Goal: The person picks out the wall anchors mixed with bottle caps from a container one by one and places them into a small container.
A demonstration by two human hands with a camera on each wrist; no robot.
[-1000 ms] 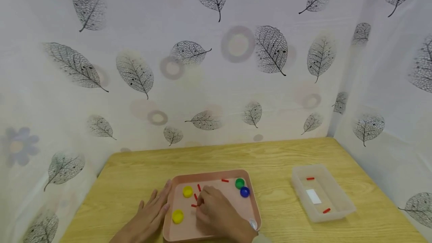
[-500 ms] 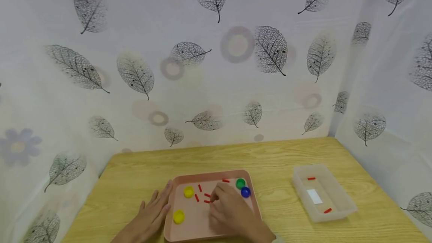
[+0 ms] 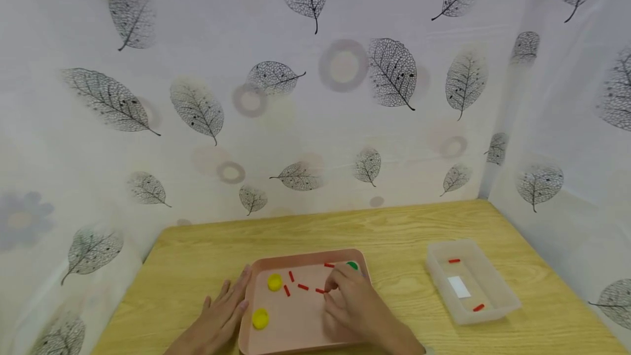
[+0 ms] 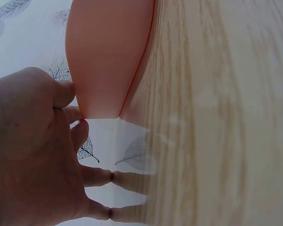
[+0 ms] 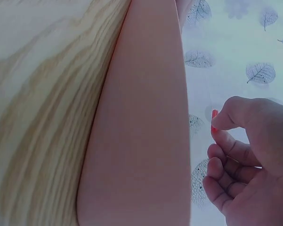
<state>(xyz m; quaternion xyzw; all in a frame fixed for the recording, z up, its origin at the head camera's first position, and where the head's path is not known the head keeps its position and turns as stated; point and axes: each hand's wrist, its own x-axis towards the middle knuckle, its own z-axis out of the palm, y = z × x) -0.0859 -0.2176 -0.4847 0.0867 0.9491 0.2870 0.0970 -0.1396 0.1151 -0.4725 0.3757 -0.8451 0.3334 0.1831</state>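
Note:
My right hand is over the right part of a pink tray, pinching a small red stick between thumb and index finger. Several more short red sticks lie loose on the tray floor. Two yellow caps sit along the tray's left side. A green cap shows partly at the back right, and the blue cap beside it is almost wholly behind my right hand. With fingers extended, my left hand rests against the tray's left outer wall.
On the right of the wooden table stands a translucent plastic box. It holds two red sticks and a white label or card. A leaf-patterned curtain encloses the back and sides.
My right hand has moved rightward across the tray, carrying the pinched red stick away from the others. It now covers most of the blue cap. My left hand stays against the tray.

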